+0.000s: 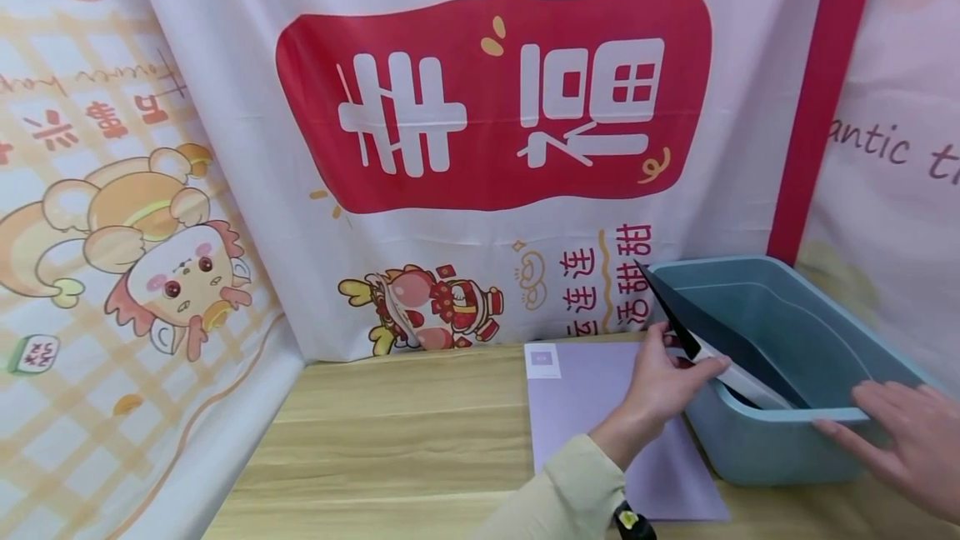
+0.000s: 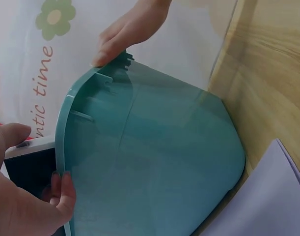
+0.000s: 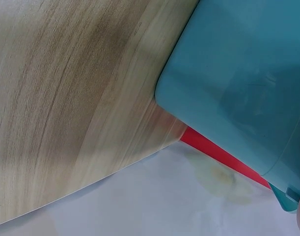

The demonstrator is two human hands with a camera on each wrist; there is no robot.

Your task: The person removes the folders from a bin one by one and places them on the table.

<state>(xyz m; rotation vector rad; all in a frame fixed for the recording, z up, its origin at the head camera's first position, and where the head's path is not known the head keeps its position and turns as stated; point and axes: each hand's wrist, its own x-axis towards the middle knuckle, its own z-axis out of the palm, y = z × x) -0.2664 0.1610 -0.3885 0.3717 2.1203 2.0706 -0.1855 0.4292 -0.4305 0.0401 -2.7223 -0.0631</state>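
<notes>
A blue-green plastic bin (image 1: pixel 780 457) stands on the table at the right. Tilted inside it is a flat, dark-faced thing with a white edge (image 1: pixel 750 382), like a thin book or folder; its lower part is hidden by the bin. My left hand (image 1: pixel 660 386) pinches this thing at the bin's left rim, thumb on the white edge. In the left wrist view, fingertips of the left hand (image 2: pixel 29 201) lie against the rim's outer side. My right hand (image 1: pixel 903 440) grips the near right rim of the bin, thumb outside.
A purple folder or booklet (image 1: pixel 585 432) with a white label (image 1: pixel 543 361) lies on the wooden table (image 1: pixel 390 440), left of the bin and partly under my left arm. Printed cloth (image 1: pixel 487 232) hangs behind the table and along both sides, close to the bin's far edge.
</notes>
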